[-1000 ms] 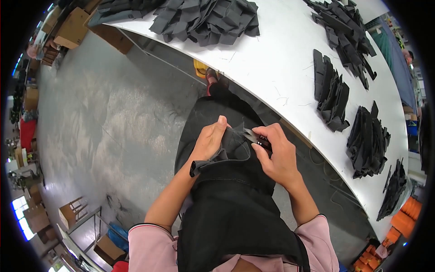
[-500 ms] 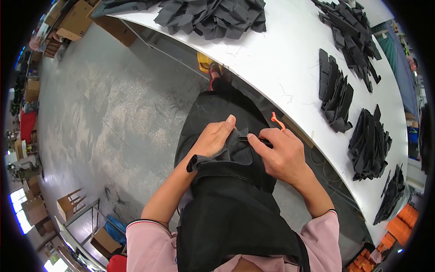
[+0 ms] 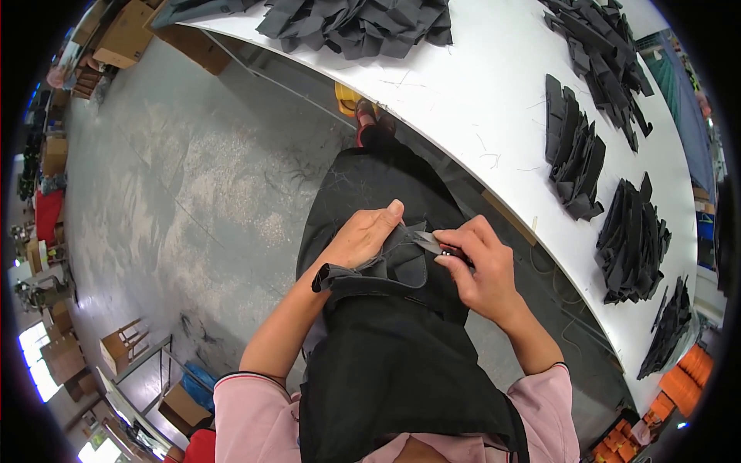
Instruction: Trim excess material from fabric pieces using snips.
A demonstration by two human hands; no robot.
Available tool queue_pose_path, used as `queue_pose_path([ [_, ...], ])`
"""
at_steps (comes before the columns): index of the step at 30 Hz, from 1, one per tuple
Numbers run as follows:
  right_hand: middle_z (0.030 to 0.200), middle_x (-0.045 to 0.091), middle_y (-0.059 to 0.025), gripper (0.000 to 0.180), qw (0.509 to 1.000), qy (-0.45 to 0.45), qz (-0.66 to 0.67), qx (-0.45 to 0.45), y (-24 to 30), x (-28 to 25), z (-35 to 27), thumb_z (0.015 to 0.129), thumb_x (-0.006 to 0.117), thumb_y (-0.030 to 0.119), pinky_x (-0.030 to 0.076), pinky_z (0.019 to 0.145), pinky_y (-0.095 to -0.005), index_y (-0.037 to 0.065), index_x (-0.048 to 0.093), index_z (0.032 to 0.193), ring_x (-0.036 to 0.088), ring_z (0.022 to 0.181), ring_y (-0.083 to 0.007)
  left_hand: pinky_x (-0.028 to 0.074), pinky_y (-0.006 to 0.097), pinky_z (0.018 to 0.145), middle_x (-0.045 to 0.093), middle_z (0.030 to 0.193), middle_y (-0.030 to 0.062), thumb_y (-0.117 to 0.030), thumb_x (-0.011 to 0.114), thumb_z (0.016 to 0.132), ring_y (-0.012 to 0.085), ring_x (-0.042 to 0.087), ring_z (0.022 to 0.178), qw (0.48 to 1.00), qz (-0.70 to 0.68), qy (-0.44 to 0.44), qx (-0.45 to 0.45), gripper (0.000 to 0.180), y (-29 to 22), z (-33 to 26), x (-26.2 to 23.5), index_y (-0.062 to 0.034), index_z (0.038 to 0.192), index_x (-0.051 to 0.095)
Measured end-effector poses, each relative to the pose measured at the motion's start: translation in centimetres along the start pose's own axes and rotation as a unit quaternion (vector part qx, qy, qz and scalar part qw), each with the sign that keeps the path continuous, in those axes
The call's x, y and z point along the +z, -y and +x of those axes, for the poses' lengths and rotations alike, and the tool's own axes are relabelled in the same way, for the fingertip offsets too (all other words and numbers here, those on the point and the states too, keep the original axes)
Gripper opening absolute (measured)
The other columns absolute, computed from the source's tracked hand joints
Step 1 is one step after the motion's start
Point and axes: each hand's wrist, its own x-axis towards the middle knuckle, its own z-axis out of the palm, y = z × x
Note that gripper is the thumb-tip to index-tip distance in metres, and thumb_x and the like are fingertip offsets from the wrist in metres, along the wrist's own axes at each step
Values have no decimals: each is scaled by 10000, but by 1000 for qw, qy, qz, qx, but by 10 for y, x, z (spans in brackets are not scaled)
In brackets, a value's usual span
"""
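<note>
I see both forearms reaching up from the lower edge, elbows bent out, hands meeting over the lap. The cloth [image 3: 407,266] lies there on the black apron [image 3: 401,363]: dark grey, matte, folded, its left end curled. My left hand [image 3: 361,238] grips it, thumb extended, fingers mostly hidden. My right hand [image 3: 472,256] is curled around snips [image 3: 427,241], pale pointed metal blades beside the cloth; I can't tell if they touch.

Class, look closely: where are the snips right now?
In the head view, the snips are just right of centre, in the person's right hand, blades pointing left beside the dark grey cloth in the left hand.
</note>
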Motion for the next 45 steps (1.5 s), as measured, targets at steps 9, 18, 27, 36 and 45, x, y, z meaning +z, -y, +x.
queue_pose_path([
  [9,759,525,-37,278,985,-3,-134,-112,4,4,6,683,716,53,414,497,-298,41,639,950,529,569,-186,389,232,630,497,670,-12,-473,376,987,75,431,660,1000,-11,-28,-3,560,-2,-1,7,-11,736,568],
  [18,736,513,-40,264,986,-78,-99,-107,3,9,1,684,695,36,404,481,-306,43,644,943,523,549,-196,393,235,648,496,678,-10,-491,390,978,77,433,679,999,-5,-30,-16,565,3,0,5,-9,745,569],
  [27,764,548,-57,251,990,77,-94,-70,15,-10,11,682,710,26,437,518,-307,55,638,920,568,607,-226,393,235,654,496,675,-10,-498,376,980,75,436,672,998,-29,-26,-39,569,2,-3,3,-18,733,559],
  [36,808,506,-47,263,971,179,-108,-113,13,-5,26,674,726,78,425,532,-348,83,598,904,551,629,-248,385,228,631,483,672,-21,-467,374,990,66,419,658,999,-16,-19,-37,533,3,-5,2,-28,741,545],
  [45,805,522,-49,241,966,171,-130,-142,8,0,19,685,720,80,441,539,-349,82,602,895,562,643,-248,387,229,626,490,678,-19,-448,368,997,66,423,652,999,-20,-5,-32,527,7,-3,3,-24,744,553],
])
